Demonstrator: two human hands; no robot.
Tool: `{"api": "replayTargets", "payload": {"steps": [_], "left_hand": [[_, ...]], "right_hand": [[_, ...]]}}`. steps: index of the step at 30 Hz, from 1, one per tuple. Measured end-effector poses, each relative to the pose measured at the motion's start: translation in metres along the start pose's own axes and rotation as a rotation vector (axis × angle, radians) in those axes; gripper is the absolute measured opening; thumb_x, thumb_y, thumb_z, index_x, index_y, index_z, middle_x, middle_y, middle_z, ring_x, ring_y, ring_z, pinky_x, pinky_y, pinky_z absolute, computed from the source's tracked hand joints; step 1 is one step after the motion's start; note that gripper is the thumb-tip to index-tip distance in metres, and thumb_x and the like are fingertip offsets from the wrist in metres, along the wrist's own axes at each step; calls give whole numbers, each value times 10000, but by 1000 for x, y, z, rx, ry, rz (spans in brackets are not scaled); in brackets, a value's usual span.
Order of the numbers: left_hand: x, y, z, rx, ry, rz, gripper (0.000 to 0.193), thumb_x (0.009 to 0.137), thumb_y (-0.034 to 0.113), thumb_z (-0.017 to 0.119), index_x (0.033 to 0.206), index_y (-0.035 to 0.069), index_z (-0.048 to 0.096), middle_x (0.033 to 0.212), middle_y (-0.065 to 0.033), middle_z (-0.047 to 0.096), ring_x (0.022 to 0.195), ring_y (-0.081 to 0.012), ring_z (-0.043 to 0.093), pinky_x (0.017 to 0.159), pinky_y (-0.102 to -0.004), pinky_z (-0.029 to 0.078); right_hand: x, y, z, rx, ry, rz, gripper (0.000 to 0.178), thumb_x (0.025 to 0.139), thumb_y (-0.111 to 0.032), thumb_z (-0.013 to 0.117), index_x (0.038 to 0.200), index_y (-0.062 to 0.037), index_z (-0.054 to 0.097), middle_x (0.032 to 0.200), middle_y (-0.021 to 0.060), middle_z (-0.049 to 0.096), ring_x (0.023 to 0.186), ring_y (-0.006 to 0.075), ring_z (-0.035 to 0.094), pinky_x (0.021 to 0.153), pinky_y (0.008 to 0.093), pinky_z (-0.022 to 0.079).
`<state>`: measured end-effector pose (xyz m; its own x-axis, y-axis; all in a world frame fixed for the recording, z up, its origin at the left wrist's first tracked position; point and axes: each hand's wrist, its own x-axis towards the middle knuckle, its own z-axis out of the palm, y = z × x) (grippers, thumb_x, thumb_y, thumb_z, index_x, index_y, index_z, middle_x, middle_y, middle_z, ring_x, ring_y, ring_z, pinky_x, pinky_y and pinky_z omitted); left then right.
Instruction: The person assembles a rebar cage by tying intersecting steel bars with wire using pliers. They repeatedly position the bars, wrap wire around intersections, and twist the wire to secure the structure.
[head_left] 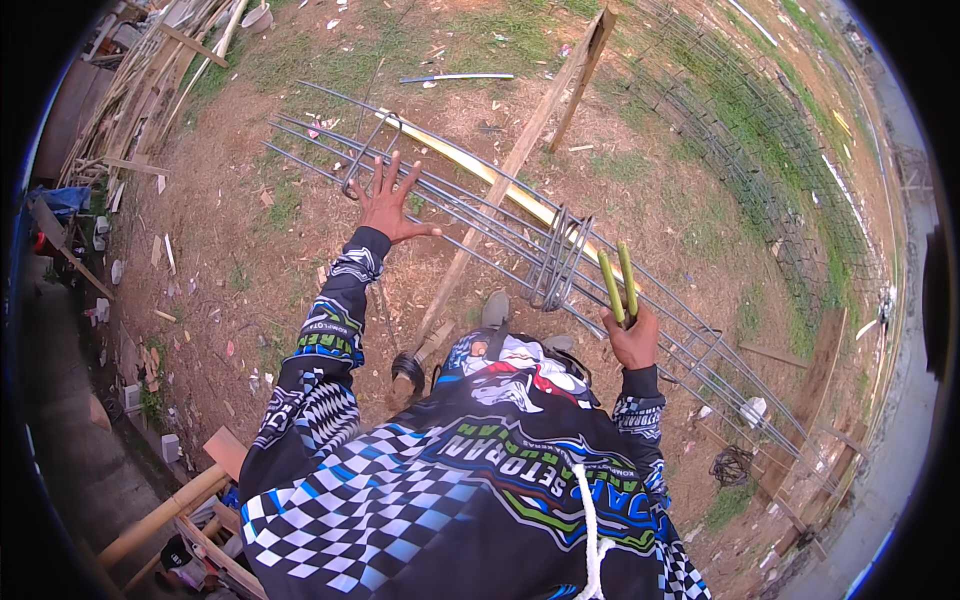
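My left hand (388,203) is stretched out with its fingers spread, hovering over several long steel bars (470,215) that lie across wooden supports. A bent wire stirrup (368,150) hangs around the bars just beyond its fingertips. My right hand (633,335) grips a tool with two yellow-green handles (616,282), pointing up next to a bunch of wire stirrups (556,262) that loop the bars. A long yellow plank (490,175) lies under the bars.
A slanted wooden beam (500,185) and a post (585,70) hold up the bars. A steel mesh panel (760,160) lies on grass at the right. Wood scraps (150,80) pile up at the upper left. A wire coil (733,465) rests on the dirt.
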<state>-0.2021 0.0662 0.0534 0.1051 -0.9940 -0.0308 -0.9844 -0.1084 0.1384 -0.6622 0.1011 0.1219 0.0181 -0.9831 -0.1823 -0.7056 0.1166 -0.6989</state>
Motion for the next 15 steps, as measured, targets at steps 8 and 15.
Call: {"api": "replayTargets", "payload": {"steps": [8, 15], "left_hand": [[-3, 5, -2, -30, 65, 15, 1263, 468, 794, 755, 1519, 292, 267, 1608, -88, 113, 1476, -371, 43, 1062, -761, 17], [-27, 135, -14, -690, -211, 189, 473, 809, 477, 714, 928, 19, 720, 653, -116, 636, 615, -275, 632, 603, -393, 498]], "right_hand": [[3, 5, 15, 20, -5, 20, 428, 728, -318, 796, 939, 28, 659, 592, 65, 507, 536, 177, 499, 520, 339, 403], [11, 34, 27, 115, -8, 39, 414, 722, -296, 799, 933, 31, 659, 620, 72, 545, 568, 180, 523, 558, 343, 428]]}}
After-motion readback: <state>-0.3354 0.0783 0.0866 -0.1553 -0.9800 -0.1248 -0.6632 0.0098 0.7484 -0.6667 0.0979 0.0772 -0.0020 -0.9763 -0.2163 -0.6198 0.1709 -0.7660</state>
